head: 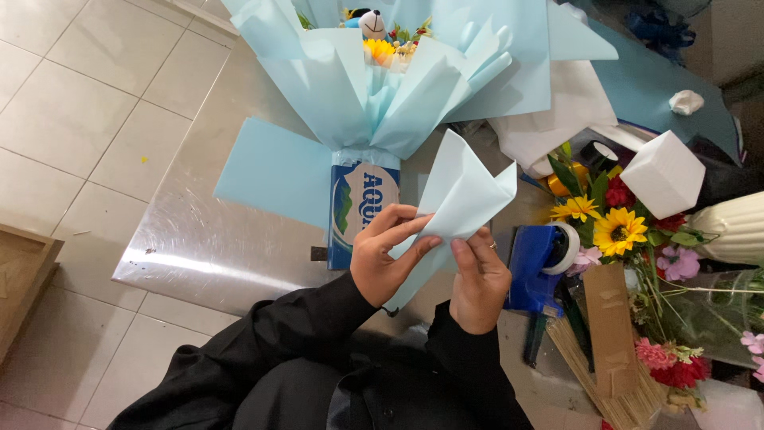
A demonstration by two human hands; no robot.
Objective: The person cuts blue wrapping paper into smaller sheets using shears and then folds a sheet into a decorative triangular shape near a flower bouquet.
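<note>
Folding pale blue paper at a steel worktable over a tiled floor

Both hands pinch one folded pale blue paper sheet (455, 199) above the near edge of the brushed-steel table (199, 247): left hand (384, 255) closed on its left fold, right hand (477, 279) gripping its lower right. Just beyond, a bouquet (374, 80) wrapped in matching crisp paper stands in a printed carton (362, 203). To the right lie a blue tape dispenser (537, 263), artificial sunflowers (617, 231), a white foam block (662, 173) and bamboo sticks (581, 366).
</note>
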